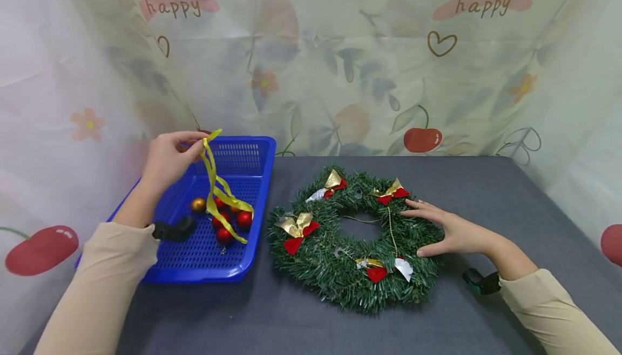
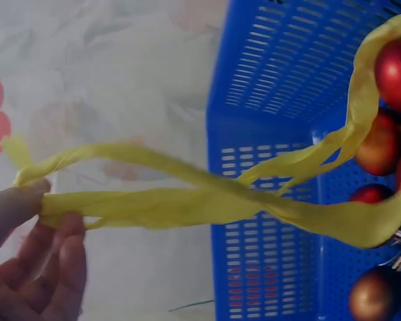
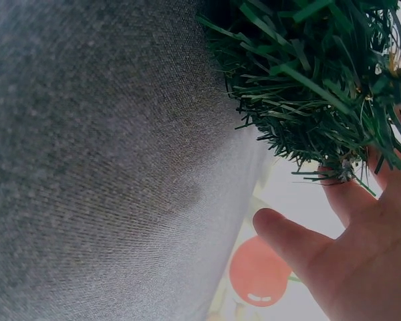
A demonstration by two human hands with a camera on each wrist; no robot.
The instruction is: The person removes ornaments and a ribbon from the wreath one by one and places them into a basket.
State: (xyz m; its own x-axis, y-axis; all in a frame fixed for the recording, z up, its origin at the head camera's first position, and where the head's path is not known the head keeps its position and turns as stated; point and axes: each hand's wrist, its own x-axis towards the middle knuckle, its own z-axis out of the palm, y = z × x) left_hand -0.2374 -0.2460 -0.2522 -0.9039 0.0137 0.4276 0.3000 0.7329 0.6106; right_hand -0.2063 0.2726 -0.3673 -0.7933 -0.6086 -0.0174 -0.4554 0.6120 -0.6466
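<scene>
Between thumb and fingers, my left hand (image 1: 167,161) pinches a yellow ribbon (image 1: 210,168) above a blue plastic basket (image 1: 204,275). The ribbon hangs in several strands, and its lower ends lie over shiny red baubles (image 1: 244,220) in the basket; the left wrist view shows the folded top of the ribbon (image 2: 154,206) at the fingertips. To the right lies a green tinsel wreath (image 1: 311,268) with red, gold and silver bows. My right hand (image 1: 459,234) is at its right side, fingers extended over the greenery and thumb spread apart near the edge.
A gold bauble (image 1: 197,205) sits beside the red ones. A thin gold bead string (image 1: 391,230) runs across the wreath. Basket and wreath stand side by side on a dark grey cloth (image 1: 311,325). Printed curtains (image 1: 316,74) close off the back and sides.
</scene>
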